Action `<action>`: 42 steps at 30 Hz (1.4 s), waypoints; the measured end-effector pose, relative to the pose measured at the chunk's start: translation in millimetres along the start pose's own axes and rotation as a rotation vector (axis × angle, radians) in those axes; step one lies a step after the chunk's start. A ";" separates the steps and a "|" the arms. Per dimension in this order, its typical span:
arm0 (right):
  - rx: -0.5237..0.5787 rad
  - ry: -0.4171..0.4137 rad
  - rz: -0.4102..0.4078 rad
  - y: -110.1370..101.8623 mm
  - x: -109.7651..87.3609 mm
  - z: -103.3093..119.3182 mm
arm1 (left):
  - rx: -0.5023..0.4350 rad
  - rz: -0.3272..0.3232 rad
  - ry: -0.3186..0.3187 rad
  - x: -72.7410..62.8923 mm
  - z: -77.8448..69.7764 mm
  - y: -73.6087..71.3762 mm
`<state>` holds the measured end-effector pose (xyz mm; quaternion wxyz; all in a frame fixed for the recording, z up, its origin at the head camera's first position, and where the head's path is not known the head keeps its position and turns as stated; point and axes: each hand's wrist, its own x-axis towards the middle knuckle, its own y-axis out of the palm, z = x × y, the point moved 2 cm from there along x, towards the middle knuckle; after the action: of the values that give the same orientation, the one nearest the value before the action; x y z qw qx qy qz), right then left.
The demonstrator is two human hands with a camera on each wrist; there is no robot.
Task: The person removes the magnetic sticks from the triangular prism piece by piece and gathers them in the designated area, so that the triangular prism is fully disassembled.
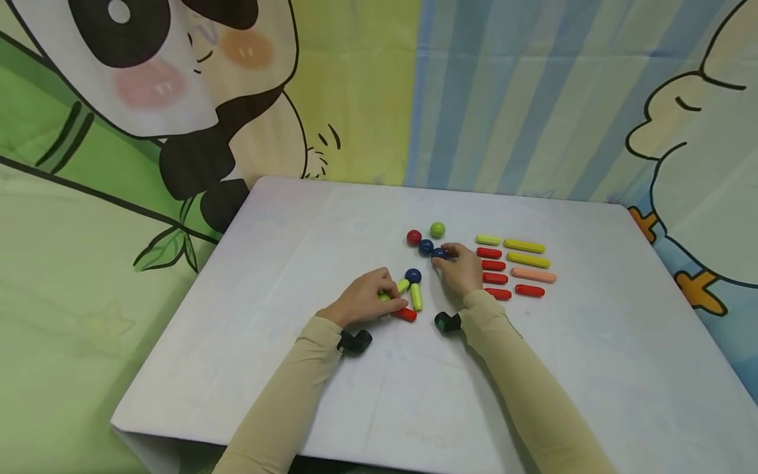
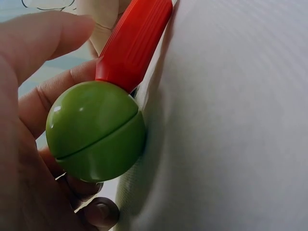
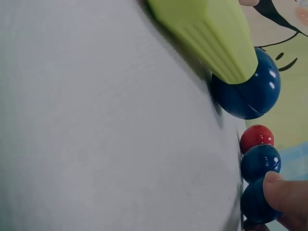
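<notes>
My left hand curls around a glossy green ball, its fingers behind the ball. A red ribbed rod joins the ball, and the thumb stands beside it. My right hand pinches a dark blue ball; the thumb shows on its side. Against that ball lies a second blue ball, with a red ball beyond. Between my hands, another blue ball meets two lime-green rods, one upright in view and one slanting toward the left hand.
Right of the right hand lie several loose rods: a short lime one, yellow ones, red ones and a salmon one. A loose green ball sits farther back. The white table meets a cartoon-printed curtain.
</notes>
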<state>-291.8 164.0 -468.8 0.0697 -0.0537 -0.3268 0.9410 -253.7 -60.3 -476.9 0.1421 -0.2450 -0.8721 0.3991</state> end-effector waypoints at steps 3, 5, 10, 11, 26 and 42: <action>-0.008 -0.018 -0.013 1.9 1.6 -0.7 | -0.001 -0.005 0.004 -0.7 0.6 0.6; -0.012 -0.024 -0.025 2.7 2.2 -0.9 | -0.005 -0.008 0.007 -1.0 1.0 1.1; -0.008 -0.009 -0.041 3.7 2.9 -0.2 | -0.008 -0.015 0.006 -1.3 2.1 2.4; -0.005 -0.002 -0.042 4.0 3.4 -0.3 | -0.009 -0.016 0.005 -1.1 2.1 2.6; 0.025 0.031 -0.066 3.3 4.6 -1.8 | 0.002 -0.024 0.009 0.0 1.0 2.7; 0.016 0.023 -0.057 -1.6 -3.0 -4.9 | 0.017 -0.101 0.044 -0.3 -1.0 0.7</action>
<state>-287.9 167.7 -471.5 0.1009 -0.0546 -0.3199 0.9405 -252.8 -59.4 -476.8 0.1833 -0.2083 -0.8764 0.3935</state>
